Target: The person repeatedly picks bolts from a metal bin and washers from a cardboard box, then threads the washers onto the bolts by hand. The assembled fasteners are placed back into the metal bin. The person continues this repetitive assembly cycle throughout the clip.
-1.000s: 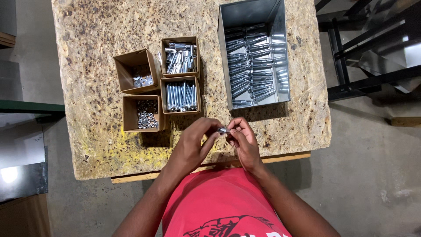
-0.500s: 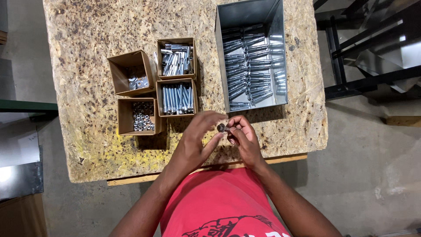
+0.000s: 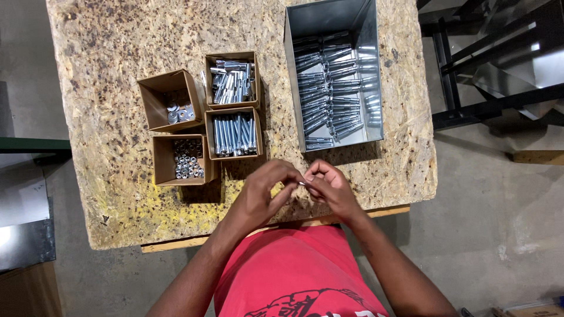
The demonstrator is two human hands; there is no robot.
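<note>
Hands meet over the near edge of the desk [image 3: 106, 194], fingertips pressed together on a small metal fastener [image 3: 303, 184]. My left hand [image 3: 264, 194] pinches it from the left, my right hand [image 3: 332, 186] from the right, so the piece lies between both, equally close to each. Its long axis seems to run left to right, though I cannot tell for sure: my fingers cover nearly all of it, leaving only a glint. Just beyond the hands, to the far right, stands the grey metal bin [image 3: 335, 17] of assembled bolts. To the far left sit four cardboard boxes [image 3: 161, 94] of bolts, washers and nuts.
</note>
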